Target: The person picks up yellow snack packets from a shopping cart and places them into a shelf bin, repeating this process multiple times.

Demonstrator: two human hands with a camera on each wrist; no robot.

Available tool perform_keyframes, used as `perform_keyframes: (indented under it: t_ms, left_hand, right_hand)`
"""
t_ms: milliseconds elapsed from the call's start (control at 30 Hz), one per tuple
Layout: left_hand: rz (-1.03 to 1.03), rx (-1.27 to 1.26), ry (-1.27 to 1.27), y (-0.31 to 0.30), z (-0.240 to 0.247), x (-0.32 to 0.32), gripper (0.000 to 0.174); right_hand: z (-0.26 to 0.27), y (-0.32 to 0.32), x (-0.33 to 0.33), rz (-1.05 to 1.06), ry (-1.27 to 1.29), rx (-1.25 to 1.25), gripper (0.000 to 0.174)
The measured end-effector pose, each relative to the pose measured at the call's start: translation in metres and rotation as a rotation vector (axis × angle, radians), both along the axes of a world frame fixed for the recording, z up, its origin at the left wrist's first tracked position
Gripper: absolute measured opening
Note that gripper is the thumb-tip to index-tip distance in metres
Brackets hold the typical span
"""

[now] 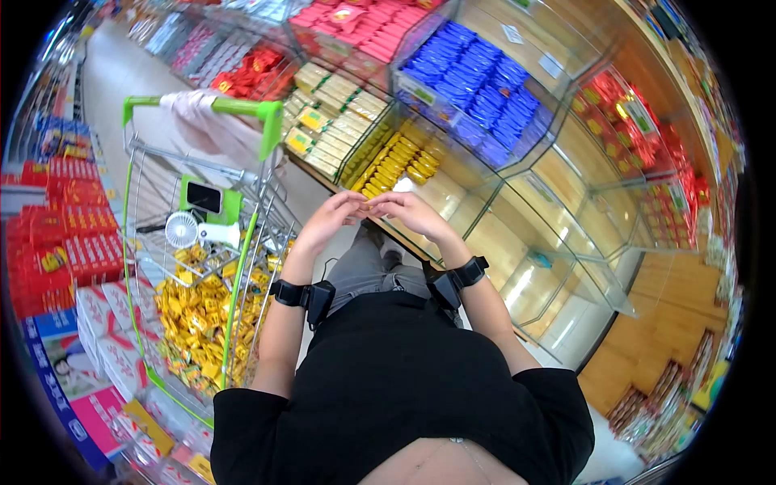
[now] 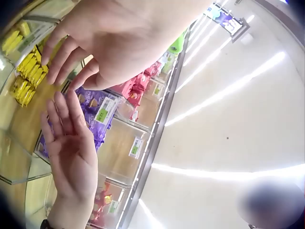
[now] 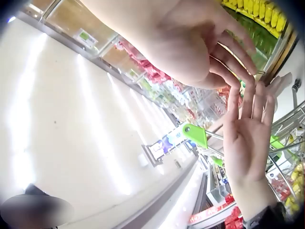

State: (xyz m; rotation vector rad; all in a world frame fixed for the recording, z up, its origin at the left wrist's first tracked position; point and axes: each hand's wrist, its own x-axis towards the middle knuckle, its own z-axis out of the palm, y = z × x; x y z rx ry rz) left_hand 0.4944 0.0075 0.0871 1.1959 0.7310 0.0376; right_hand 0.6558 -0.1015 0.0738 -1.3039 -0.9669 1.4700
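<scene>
My left hand [image 1: 327,220] and right hand [image 1: 414,213] meet in front of my waist in the head view, fingertips right at each other. Nothing shows in either hand. In the left wrist view the left hand [image 2: 114,43] bends its fingers loosely at the top, while the right hand [image 2: 74,152] shows its palm with fingers nearly straight. From the right wrist, the left palm [image 3: 250,143] faces the camera below the right hand [image 3: 190,47]. Yellow packets [image 1: 396,164] lie in a clear bin just beyond the hands.
A shopping cart with a green handle [image 1: 271,121] stands at left, holding yellow-wrapped packets [image 1: 202,315], a phone [image 1: 204,198] and a small white fan [image 1: 181,230]. Clear-walled bins hold blue packets [image 1: 469,73] and cream packs [image 1: 331,121]. Red boxes [image 1: 89,218] are stacked far left.
</scene>
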Motion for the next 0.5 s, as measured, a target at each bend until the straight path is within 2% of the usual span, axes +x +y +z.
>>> perform_keyframes:
  t_ms: [33, 100, 300, 367, 500]
  left_hand:
    - [0.029, 0.002, 0.001, -0.003, 0.004, -0.009, 0.022]
    - [-0.051, 0.093, -0.036, -0.008, 0.014, -0.024, 0.024]
    - [0.066, 0.166, -0.073, -0.019, 0.042, -0.052, 0.025]
    - [0.06, 0.261, -0.096, -0.018, 0.047, -0.063, 0.024]
    - [0.138, 0.284, -0.114, -0.017, 0.061, -0.089, 0.024]
  right_hand:
    - [-0.001, 0.004, -0.004, 0.029, 0.001, 0.002, 0.025]
    - [-0.001, 0.011, -0.011, 0.21, -0.187, 0.04, 0.024]
    - [0.037, 0.03, -0.026, 0.395, -0.211, 0.078, 0.023]
    - [0.044, 0.039, -0.03, 0.414, -0.161, 0.146, 0.022]
    - [0.067, 0.054, -0.051, 0.491, -0.175, 0.177, 0.02]
